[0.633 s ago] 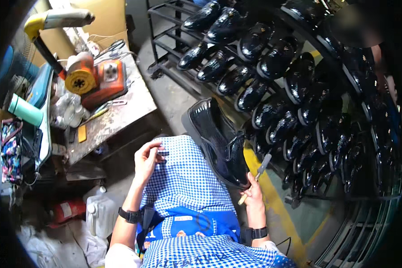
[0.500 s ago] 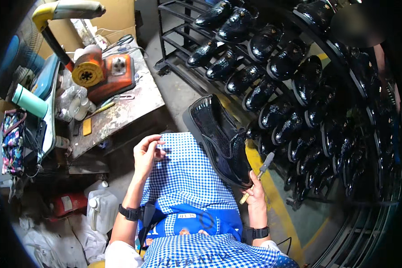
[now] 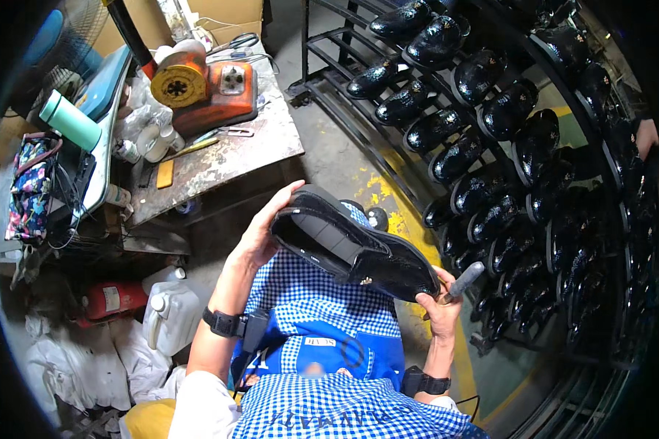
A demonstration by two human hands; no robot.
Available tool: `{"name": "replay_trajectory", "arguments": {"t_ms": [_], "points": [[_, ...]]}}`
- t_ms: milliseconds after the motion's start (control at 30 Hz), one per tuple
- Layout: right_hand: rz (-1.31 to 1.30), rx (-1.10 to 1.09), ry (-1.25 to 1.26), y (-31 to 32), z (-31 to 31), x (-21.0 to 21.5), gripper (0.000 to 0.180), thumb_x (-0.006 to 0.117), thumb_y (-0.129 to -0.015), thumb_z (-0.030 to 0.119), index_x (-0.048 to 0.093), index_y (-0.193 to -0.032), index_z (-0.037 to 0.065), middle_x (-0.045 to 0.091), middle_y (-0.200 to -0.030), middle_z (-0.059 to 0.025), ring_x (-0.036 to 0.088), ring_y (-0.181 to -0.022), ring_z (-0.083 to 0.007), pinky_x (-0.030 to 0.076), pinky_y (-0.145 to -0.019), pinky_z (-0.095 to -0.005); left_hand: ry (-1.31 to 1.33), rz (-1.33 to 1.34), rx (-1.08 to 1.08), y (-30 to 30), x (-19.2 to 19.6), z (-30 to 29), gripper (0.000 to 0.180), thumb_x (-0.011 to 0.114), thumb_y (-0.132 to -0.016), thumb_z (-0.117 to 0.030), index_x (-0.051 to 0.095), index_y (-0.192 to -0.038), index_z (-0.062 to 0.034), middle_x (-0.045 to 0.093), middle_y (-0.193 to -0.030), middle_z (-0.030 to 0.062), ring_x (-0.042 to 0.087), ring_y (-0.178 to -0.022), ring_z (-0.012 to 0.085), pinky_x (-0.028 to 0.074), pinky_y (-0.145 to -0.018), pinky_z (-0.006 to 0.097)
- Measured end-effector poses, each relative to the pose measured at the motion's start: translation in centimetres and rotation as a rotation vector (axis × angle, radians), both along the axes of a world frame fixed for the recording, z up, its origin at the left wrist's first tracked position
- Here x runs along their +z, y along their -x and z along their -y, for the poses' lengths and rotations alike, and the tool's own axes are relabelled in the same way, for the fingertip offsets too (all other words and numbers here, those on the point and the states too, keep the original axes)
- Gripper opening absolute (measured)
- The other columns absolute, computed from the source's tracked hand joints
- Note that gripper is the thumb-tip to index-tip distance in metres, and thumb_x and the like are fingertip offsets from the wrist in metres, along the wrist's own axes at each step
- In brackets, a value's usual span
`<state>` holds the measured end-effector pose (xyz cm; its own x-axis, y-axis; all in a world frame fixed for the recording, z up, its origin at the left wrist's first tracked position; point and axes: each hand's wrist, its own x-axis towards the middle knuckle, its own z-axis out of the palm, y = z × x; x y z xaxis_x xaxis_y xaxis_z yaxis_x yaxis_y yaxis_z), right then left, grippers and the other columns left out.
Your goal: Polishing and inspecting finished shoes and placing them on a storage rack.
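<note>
A black slip-on shoe (image 3: pixel 406 265) is held above my lap, its opening turned toward me and its toe to the right. My left hand (image 3: pixel 262 228) grips it at the heel, with some fingers hidden behind. At the toe, my right hand (image 3: pixel 441 311) pinches the shoe's edge. The same hand also keeps hold of a slim tool (image 3: pixel 467 279) with a thick grey end pointing up and right; its exact kind is unclear. A blue checked apron (image 3: pixel 322 293) lies beneath the shoe.
To the right stands a black metal rack (image 3: pixel 329 77) with rows of glossy black shoes (image 3: pixel 490 186). A worn workbench (image 3: pixel 263 157) at left carries an orange machine (image 3: pixel 220 102), scissors (image 3: pixel 243 40) and cups. White jugs (image 3: pixel 174 314) sit below. Another person's hand (image 3: pixel 646 137) shows at far right.
My left hand has moved from beside the shoe onto its heel. The shoe has turned so its opening faces me. My right hand has shifted slightly right with the shoe and tool.
</note>
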<state>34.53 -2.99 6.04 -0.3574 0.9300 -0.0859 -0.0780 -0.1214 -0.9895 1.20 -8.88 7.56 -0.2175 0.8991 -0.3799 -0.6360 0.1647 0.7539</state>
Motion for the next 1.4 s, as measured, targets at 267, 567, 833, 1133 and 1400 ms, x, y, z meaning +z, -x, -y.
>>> {"name": "replay_trajectory", "arguments": {"t_ms": [267,567,833,1133,1400], "points": [[0.044,0.131,-0.055,0.3,-0.5,0.9,0.076,0.081,-0.058,0.003,0.041,-0.123,-0.003,0.058,-0.108,-0.0104,0.056,-0.1,-0.0176,0.044,-0.09,-0.0322,-0.171,-0.101,0.038,-0.1,-0.1,0.4,0.06,0.052,-0.082,-0.038,0.039,-0.131,-0.0062,0.05,-0.123,0.0108,0.051,-0.107,0.0193,0.035,-0.097,0.032],[-0.321,-0.004,0.516,6.7,-3.6,0.0,0.014,0.059,-0.083,0.015,0.056,-0.09,0.004,0.06,-0.069,-0.0039,0.035,-0.031,-0.0054,0.026,-0.03,-0.0185,-0.117,-0.058,0.305,-1.1,-4.6,-0.8,0.058,0.045,-0.088,-0.042,0.032,-0.134,-0.0098,0.041,-0.131,0.0123,0.053,-0.106,0.0242,0.052,-0.073,0.035],[-0.285,-0.127,0.612,19.2,-10.2,1.3,0.018,0.065,-0.081,0.023,0.054,-0.08,0.009,0.058,-0.066,-0.0043,0.032,-0.029,-0.0089,0.031,-0.034,-0.0237,-0.157,-1.056,0.31,-4.2,-9.2,0.3,0.02,0.052,-0.085,-0.006,0.06,-0.101,0.0015,0.066,-0.079,0.0099,0.064,-0.067,0.0157,0.05,-0.065,0.025],[-0.345,-0.09,0.501,32.9,-15.2,4.2,0.03,0.072,-0.075,0.025,0.049,-0.085,0.008,0.048,-0.06,0.0,0.03,-0.03,-0.0099,0.03,-0.037,-0.0268,-0.167,-1.172,0.347,-3.6,-9.0,-0.4,0.017,0.055,-0.08,-0.003,0.061,-0.095,0.0018,0.065,-0.075,0.0095,0.063,-0.066,0.0198,0.049,-0.06,0.028],[-0.415,0.032,0.534,42.3,-18.1,5.7,0.031,0.071,-0.075,0.028,0.049,-0.087,0.009,0.056,-0.071,-0.003,0.028,-0.031,-0.0099,0.029,-0.037,-0.0273,-0.162,-1.148,0.368,-2.7,-9.0,-0.5,0.015,0.056,-0.08,-0.003,0.061,-0.092,0.0035,0.064,-0.073,0.0114,0.063,-0.062,0.0197,0.05,-0.055,0.027]]}}
